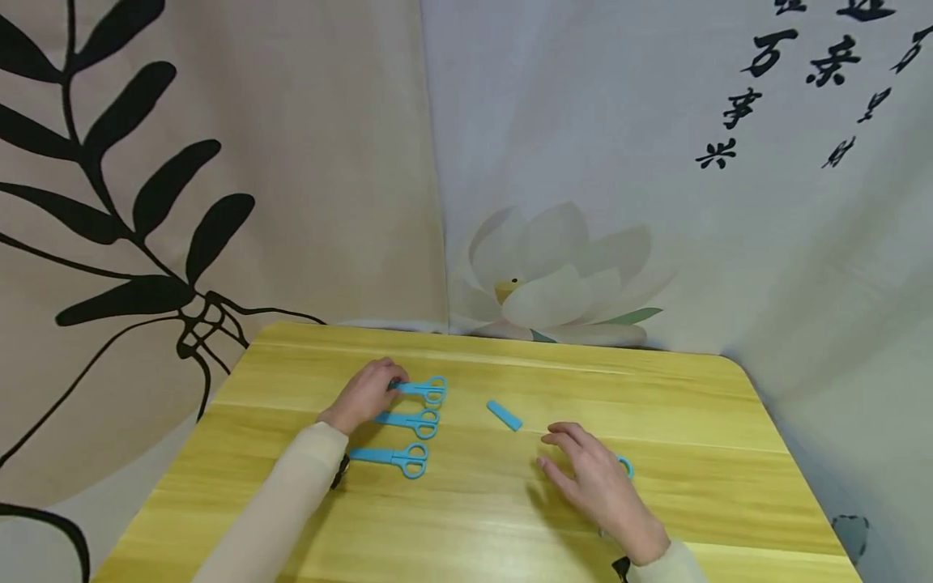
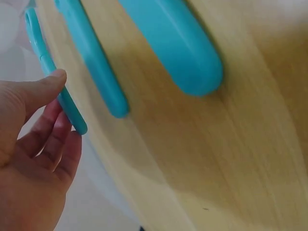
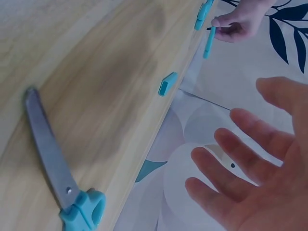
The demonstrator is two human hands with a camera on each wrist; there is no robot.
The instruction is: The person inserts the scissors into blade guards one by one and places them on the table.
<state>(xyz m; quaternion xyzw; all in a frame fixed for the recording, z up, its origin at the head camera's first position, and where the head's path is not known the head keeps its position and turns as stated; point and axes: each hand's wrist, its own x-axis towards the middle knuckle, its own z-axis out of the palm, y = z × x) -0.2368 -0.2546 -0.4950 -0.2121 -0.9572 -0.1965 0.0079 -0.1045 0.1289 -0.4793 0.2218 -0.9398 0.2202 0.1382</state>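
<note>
My left hand (image 1: 368,393) is at the far left of the table, pinching the covered blade end of the farthest blue scissors (image 1: 435,390) between thumb and fingers. In the left wrist view these scissors (image 2: 73,114) show edge-on in the grip. Nearer to me lie two more scissors in blue covers, the middle pair (image 1: 411,420) and the near pair (image 1: 389,457), handles pointing right. My right hand (image 1: 601,490) hovers with spread fingers, holding nothing. Beneath it, mostly hidden in the head view, are scissors with a bare metal blade (image 3: 50,149) and blue handles.
A loose blue blade cover (image 1: 504,415) lies mid-table, between the hands. The yellow wooden table (image 1: 700,421) has its far edge close to a hanging cloth (image 1: 568,162) printed with a flower and dark characters. Dark printed leaves (image 1: 168,186) mark the cloth at left.
</note>
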